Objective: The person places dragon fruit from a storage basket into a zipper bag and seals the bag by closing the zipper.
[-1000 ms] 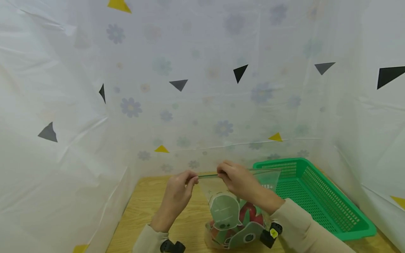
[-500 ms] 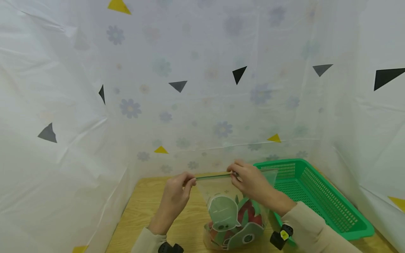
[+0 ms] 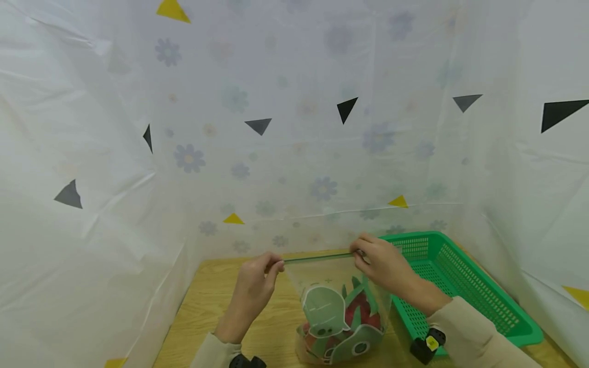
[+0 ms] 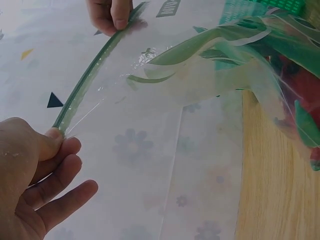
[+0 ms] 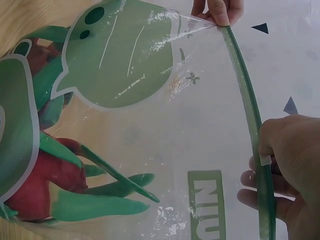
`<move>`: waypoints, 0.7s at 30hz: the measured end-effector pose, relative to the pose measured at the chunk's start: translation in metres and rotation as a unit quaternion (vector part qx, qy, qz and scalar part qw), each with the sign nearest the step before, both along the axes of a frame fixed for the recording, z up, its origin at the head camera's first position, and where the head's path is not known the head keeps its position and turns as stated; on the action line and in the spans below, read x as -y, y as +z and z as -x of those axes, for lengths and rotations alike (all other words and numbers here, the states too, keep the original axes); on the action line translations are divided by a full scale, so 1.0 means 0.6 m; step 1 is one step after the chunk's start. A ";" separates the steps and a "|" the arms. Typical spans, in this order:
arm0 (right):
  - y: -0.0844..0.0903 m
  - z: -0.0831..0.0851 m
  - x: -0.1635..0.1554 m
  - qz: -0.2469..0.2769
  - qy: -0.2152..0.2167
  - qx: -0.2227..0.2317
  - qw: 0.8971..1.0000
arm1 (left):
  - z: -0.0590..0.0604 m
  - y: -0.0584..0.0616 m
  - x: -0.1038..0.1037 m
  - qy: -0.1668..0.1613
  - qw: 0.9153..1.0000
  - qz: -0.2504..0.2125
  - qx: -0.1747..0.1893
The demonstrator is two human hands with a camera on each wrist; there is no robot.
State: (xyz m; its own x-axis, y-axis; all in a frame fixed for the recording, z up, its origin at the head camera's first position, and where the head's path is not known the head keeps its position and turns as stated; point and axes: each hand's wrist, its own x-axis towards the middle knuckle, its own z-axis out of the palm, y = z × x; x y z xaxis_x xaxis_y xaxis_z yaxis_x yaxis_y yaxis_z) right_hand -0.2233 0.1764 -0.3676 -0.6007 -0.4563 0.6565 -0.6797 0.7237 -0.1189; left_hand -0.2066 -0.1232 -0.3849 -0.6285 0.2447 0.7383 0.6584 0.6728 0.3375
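Note:
A clear zip bag (image 3: 324, 312) with a green cartoon print stands on the table, its top edge stretched between both hands. Inside lie red dragon fruit (image 5: 55, 182) with long green scales, partly covered by the print. My left hand (image 3: 255, 281) pinches the left corner of the bag's green zip strip (image 4: 92, 72) between thumb and forefinger; the other fingers are loosely spread in the left wrist view. Farther right along the strip, my right hand (image 3: 384, 263) pinches it, thumb on the near side and fingers behind. A small whitish piece (image 5: 265, 160) shows under the right thumb.
A green perforated plastic basket (image 3: 488, 294) stands at the right, behind the right forearm. Wood-grain table (image 3: 216, 286) shows on the left. White sheeting (image 3: 294, 153) with flowers and triangles encloses the back and sides.
My right hand has slid rightward along the zip strip, from near the middle toward the bag's right corner. The left hand keeps its pinch at the left corner, almost unmoved.

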 end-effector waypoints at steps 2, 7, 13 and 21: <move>0.000 0.000 -0.007 -0.001 -0.008 0.003 1.000 | 0.000 0.000 0.000 -0.001 1.000 -0.002 0.004; -0.002 -0.002 -0.025 -0.003 -0.020 0.002 1.000 | -0.001 0.000 0.001 -0.003 1.000 -0.004 0.006; -0.004 -0.004 -0.049 -0.011 -0.040 0.001 0.999 | -0.003 0.000 0.001 0.004 1.000 -0.008 0.022; -0.006 -0.003 -0.083 -0.019 -0.064 -0.001 0.998 | -0.003 0.000 0.003 0.010 0.999 -0.016 0.046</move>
State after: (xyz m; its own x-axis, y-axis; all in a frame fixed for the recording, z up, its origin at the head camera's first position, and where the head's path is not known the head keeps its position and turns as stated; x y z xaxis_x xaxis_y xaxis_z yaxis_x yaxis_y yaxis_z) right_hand -0.2215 0.2262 -0.3709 -0.6544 -0.3993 0.6421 -0.5810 0.8090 -0.0890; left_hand -0.2046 -0.1250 -0.3849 -0.6985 0.2077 0.6848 0.6097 0.6737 0.4176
